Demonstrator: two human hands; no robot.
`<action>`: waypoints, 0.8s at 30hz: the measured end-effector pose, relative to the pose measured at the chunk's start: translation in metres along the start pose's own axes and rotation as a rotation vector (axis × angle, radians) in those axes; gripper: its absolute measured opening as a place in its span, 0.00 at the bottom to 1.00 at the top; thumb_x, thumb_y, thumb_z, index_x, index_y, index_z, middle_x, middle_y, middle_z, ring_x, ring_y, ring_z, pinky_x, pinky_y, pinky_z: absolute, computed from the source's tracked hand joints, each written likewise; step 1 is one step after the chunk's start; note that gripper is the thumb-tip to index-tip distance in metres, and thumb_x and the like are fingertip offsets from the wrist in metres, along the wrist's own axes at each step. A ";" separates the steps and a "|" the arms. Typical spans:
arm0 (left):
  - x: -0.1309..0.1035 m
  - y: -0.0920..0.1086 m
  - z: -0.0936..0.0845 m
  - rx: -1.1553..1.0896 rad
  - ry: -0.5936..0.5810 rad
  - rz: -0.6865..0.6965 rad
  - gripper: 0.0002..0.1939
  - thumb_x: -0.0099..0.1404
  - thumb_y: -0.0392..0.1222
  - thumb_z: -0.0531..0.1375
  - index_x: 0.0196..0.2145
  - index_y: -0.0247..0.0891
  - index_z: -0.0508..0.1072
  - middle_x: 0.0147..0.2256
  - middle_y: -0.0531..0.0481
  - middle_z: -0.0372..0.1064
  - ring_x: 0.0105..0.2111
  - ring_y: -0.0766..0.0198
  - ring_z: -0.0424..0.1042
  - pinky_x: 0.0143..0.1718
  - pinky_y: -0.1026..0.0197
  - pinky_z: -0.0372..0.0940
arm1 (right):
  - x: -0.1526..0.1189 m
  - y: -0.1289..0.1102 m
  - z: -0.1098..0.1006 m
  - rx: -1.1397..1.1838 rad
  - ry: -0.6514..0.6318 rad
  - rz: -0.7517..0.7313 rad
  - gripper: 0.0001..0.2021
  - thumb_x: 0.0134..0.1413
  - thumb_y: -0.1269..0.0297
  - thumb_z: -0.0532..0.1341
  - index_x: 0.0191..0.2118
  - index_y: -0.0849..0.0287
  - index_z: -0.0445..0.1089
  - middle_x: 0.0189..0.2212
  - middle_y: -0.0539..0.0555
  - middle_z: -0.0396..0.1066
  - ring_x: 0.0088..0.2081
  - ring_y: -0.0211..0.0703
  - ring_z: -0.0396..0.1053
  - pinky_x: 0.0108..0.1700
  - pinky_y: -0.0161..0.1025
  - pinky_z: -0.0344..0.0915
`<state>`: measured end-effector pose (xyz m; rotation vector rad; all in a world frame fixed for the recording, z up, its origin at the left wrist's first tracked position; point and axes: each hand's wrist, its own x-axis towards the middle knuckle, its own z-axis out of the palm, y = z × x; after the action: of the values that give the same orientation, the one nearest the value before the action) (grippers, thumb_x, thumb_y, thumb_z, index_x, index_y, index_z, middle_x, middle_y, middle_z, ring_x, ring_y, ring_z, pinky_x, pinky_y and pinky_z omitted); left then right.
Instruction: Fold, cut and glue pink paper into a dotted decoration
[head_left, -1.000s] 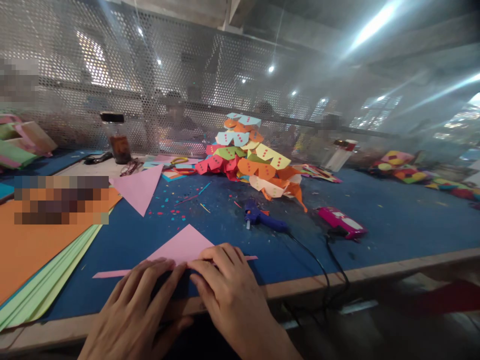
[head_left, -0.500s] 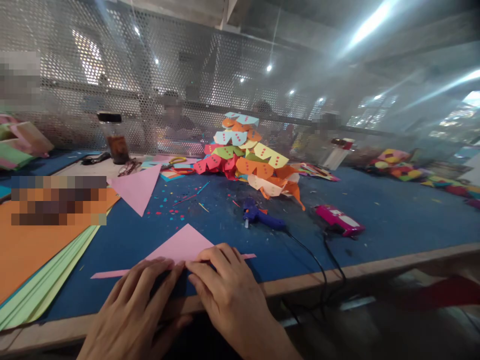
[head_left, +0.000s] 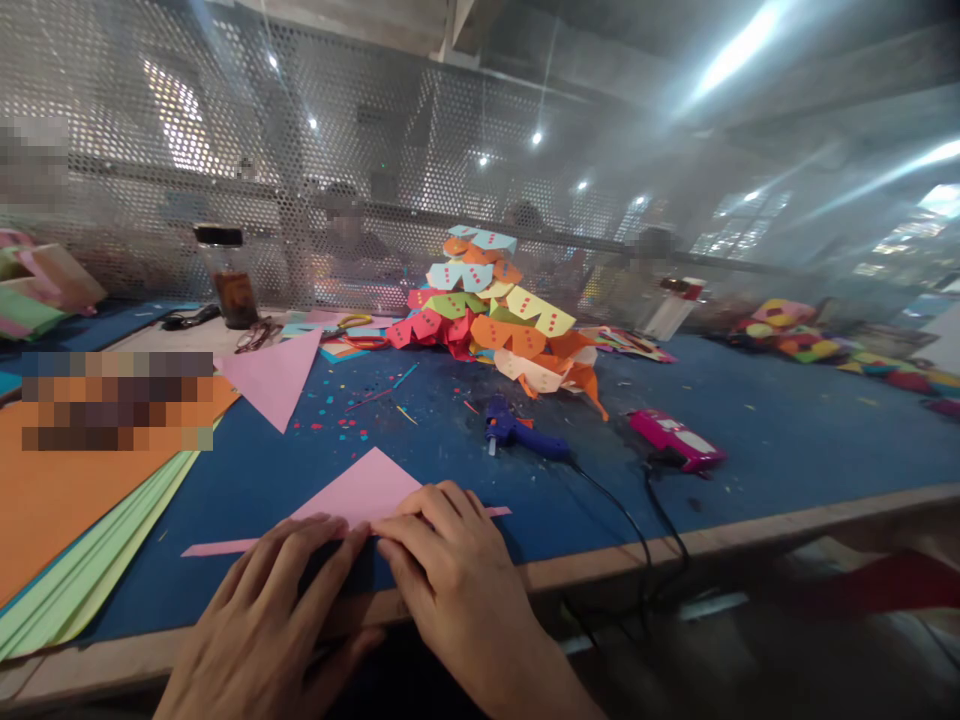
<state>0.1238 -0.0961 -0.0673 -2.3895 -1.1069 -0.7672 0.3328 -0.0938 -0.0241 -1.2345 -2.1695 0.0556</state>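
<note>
A pink sheet of paper (head_left: pixel 371 483) lies at the table's near edge, folded so that a triangle points away from me. Its narrow folded strip sticks out past my hands on both sides. My left hand (head_left: pixel 277 590) holds the lower left part of the fold, fingertips pressed down on it, thumb lower by the table edge. With bent fingers close together, my right hand (head_left: pixel 450 565) grips the fold on the right. Both index fingertips nearly meet at the middle. Some of the folded edge is hidden under the fingers.
Left lie another pink paper (head_left: pixel 277 375) and stacked orange and green sheets (head_left: pixel 127 545). Beyond are a colourful paper model (head_left: pixel 502 310), pliers (head_left: pixel 360 320), a jar (head_left: pixel 234 280) and paper scraps. A blue glue gun (head_left: pixel 525 435) and magenta device (head_left: pixel 675 440) trail cords over the edge.
The fingers of my right hand have shifted very slightly over the fold. My left hand and the pink paper stay where they were.
</note>
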 end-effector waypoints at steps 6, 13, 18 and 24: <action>0.007 0.004 -0.003 0.008 0.073 0.009 0.29 0.71 0.62 0.53 0.56 0.35 0.72 0.48 0.39 0.74 0.45 0.50 0.75 0.43 0.51 0.71 | 0.012 -0.007 0.008 -0.119 -0.003 0.080 0.05 0.62 0.70 0.66 0.34 0.55 0.71 0.38 0.51 0.74 0.41 0.49 0.69 0.42 0.47 0.64; 0.001 0.004 -0.001 -0.002 0.011 -0.014 0.30 0.69 0.61 0.57 0.61 0.40 0.68 0.51 0.42 0.74 0.47 0.50 0.74 0.45 0.52 0.72 | 0.017 -0.006 0.010 -0.106 -0.023 0.122 0.07 0.58 0.72 0.67 0.34 0.55 0.68 0.39 0.51 0.75 0.42 0.49 0.70 0.41 0.46 0.64; 0.000 0.002 -0.001 -0.006 -0.005 -0.024 0.30 0.69 0.62 0.57 0.60 0.40 0.69 0.51 0.42 0.74 0.47 0.50 0.75 0.45 0.52 0.73 | 0.018 -0.005 0.013 -0.126 0.008 0.121 0.07 0.58 0.73 0.65 0.33 0.55 0.68 0.37 0.51 0.74 0.40 0.48 0.70 0.41 0.47 0.63; 0.007 0.005 -0.003 -0.001 0.064 -0.011 0.28 0.72 0.62 0.53 0.57 0.39 0.70 0.48 0.42 0.75 0.45 0.51 0.76 0.43 0.52 0.72 | 0.022 -0.007 0.011 -0.170 -0.047 0.120 0.06 0.59 0.72 0.64 0.33 0.56 0.68 0.37 0.53 0.75 0.40 0.49 0.70 0.40 0.47 0.62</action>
<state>0.1306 -0.0965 -0.0613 -2.3447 -1.0947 -0.8422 0.3134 -0.0772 -0.0192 -1.4722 -2.1748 -0.0518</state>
